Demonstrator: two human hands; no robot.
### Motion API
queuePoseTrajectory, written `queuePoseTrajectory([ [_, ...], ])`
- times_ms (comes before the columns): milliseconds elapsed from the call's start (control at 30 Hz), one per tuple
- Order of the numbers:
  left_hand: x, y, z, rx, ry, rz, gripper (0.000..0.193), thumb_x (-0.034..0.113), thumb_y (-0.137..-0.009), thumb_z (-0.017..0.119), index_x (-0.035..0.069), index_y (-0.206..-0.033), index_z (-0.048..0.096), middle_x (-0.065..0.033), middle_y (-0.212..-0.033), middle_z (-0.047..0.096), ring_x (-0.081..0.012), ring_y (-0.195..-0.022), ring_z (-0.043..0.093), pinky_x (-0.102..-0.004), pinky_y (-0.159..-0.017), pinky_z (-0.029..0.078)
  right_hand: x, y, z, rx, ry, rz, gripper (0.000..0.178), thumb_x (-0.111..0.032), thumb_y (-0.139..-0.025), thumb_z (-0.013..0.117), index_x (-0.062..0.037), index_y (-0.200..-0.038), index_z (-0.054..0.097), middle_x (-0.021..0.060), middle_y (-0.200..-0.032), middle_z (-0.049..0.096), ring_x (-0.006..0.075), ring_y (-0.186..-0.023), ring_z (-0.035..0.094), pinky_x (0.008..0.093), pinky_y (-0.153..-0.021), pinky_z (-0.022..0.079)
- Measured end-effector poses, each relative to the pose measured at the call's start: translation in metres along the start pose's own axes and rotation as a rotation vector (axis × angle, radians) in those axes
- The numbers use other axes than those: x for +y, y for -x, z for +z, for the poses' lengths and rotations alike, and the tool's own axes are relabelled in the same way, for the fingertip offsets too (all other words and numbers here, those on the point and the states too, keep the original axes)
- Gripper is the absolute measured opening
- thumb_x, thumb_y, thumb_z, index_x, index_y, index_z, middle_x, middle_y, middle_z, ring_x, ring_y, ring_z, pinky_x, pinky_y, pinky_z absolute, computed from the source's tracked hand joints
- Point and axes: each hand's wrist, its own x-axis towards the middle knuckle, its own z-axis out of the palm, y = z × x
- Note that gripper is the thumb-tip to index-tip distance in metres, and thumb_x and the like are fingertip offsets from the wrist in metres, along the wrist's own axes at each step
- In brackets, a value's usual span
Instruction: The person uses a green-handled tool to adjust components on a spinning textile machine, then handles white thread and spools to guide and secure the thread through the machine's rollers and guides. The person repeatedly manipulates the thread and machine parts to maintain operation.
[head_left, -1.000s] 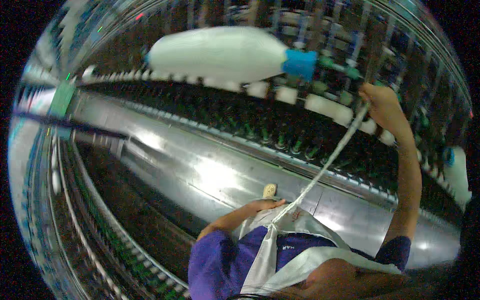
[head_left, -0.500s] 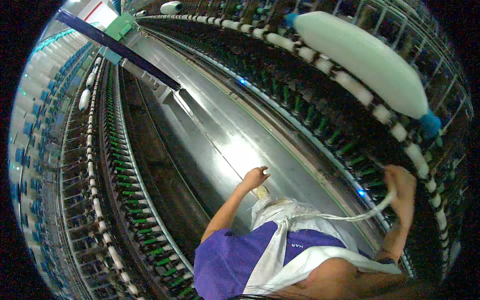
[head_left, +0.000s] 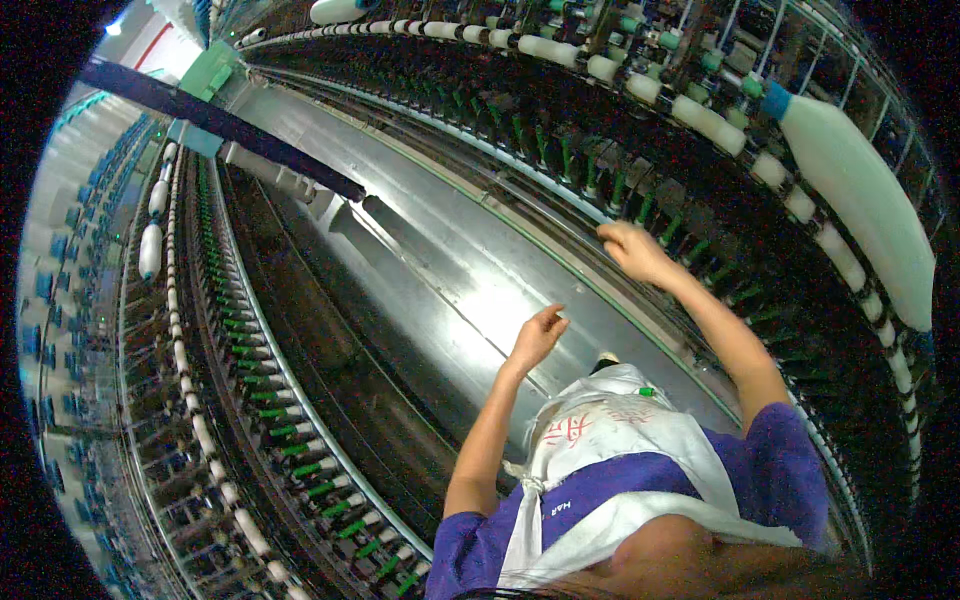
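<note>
My left hand (head_left: 538, 338) hangs over the aisle floor in front of my apron, fingers loosely bent, thumb and fingertips apart, nothing visible between them. My right hand (head_left: 636, 252) reaches to the front rail of the spinning frame on the right, its fingers curled in; whatever they might hold is too small to make out. Beside it runs a row of green bobbins (head_left: 644, 208) on spindles. I wear a white apron (head_left: 600, 425) with red markings over a purple shirt; a small green piece (head_left: 647, 391) shows on the apron.
A second frame with green bobbins (head_left: 310, 467) lines the left side. Rows of white rollers (head_left: 715, 125) run along the right frame, and a large white roving bobbin (head_left: 865, 190) hangs above them. A dark beam (head_left: 230, 130) juts over the shiny metallic-looking floor (head_left: 440, 250) ahead.
My right hand has moved forward and left from the right frame; the white strand running from my waist to it is out of sight. My left hand has shifted slightly right, and the view has turned.
</note>
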Motion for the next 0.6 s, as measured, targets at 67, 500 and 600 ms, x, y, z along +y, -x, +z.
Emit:
queuePoseTrajectory([
  [67,-0.004,-0.015,-0.007,-0.026,0.016,0.022,0.039,0.023,-0.085,0.059,0.002,-0.117,0.052,-0.0156,-0.091,0.064,-0.0243,-0.082,0.063,-0.0328,-0.073,0.049,0.007,-0.066,0.005,0.138,-0.033,0.066,0.039,-0.015,-0.086,0.050,0.0008,-0.122,0.046,0.0178,-0.120,0.050,0.0329,-0.098,0.055,0.0388,-0.082,0.045],
  [500,-0.042,-0.106,-0.112,-0.039,-0.054,-0.085,0.036,0.020,-0.083,0.061,0.003,-0.114,0.055,-0.0163,-0.087,0.064,-0.0250,-0.077,0.063,-0.0323,-0.070,0.050,0.052,-0.181,0.085,0.535,-0.705,0.499,0.023,-0.023,-0.091,0.048,-0.0025,-0.087,0.057,0.0022,-0.058,0.052,0.0101,-0.053,0.049,0.0264,-0.048,0.038],
  [600,-0.048,-0.146,-0.122,-0.109,-0.045,-0.034,0.034,0.018,-0.083,0.061,0.002,-0.112,0.055,-0.0163,-0.085,0.064,-0.0259,-0.075,0.063,-0.0326,-0.068,0.050,0.064,-0.099,0.151,0.251,-0.361,0.420,0.026,-0.025,-0.088,0.049,-0.0036,-0.078,0.058,0.0071,-0.058,0.055,0.0194,-0.053,0.053,0.0342,-0.050,0.041],
])
